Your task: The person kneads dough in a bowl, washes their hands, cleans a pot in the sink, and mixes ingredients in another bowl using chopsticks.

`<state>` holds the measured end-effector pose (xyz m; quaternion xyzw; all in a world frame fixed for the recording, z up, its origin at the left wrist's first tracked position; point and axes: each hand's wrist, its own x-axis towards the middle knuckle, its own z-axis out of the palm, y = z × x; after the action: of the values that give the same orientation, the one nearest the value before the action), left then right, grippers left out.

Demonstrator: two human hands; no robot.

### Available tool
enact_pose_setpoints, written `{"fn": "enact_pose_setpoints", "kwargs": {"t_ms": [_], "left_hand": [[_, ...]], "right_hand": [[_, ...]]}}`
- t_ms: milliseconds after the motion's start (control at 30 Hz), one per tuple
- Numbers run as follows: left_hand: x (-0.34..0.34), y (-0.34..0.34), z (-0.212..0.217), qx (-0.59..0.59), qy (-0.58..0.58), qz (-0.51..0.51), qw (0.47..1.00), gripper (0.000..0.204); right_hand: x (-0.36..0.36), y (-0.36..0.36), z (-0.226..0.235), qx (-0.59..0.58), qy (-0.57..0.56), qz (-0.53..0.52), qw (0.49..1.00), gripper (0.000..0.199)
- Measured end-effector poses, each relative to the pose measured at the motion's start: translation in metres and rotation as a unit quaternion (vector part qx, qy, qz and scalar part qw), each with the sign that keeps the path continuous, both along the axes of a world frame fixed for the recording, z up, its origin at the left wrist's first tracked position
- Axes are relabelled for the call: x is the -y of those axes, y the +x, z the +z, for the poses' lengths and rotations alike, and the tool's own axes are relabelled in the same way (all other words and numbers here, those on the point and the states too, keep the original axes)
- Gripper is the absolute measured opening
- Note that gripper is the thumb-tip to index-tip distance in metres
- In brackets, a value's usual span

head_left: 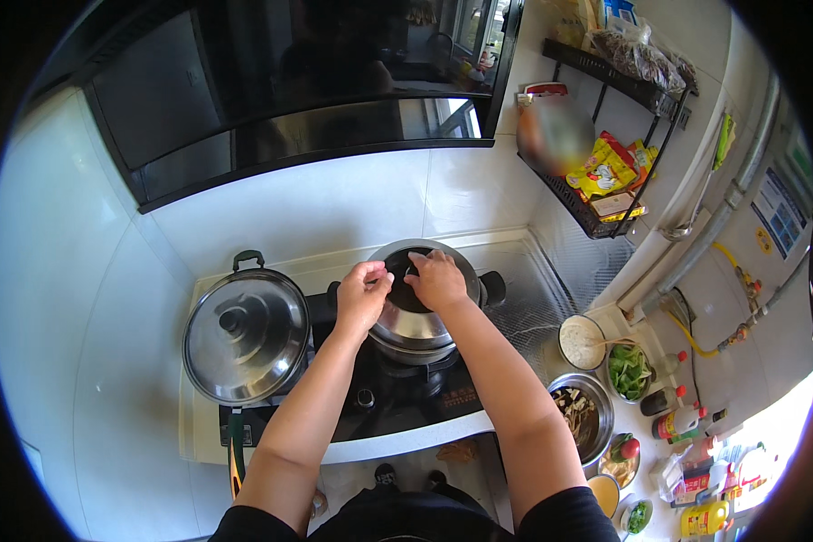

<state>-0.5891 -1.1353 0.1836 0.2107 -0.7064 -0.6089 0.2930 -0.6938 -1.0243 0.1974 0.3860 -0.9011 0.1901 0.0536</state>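
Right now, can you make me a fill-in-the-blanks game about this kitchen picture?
1. Both hands, left and right, are at the top of the steel pot on the ____.
2. The pan to the left is covered with a shiny ____.
3. The bowl on the counter at the right holds chopped ____ vegetables.

Missing words: stove; lid; green

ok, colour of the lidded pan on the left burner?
Shiny silver steel lidded pan, black knob and handle; seen in the head view.
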Motion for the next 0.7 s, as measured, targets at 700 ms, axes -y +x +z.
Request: {"fn": "enact_pose_setpoints", "kwargs": {"t_ms": [700], "left_hand": [[-0.138, 0.024, 0.007, -0.026, 0.317, -0.211, 0.924, 0.028]], "right_hand": [[-0.182, -0.028, -0.018, 0.34, -0.721, -0.145, 0.586, 0.032]]}}
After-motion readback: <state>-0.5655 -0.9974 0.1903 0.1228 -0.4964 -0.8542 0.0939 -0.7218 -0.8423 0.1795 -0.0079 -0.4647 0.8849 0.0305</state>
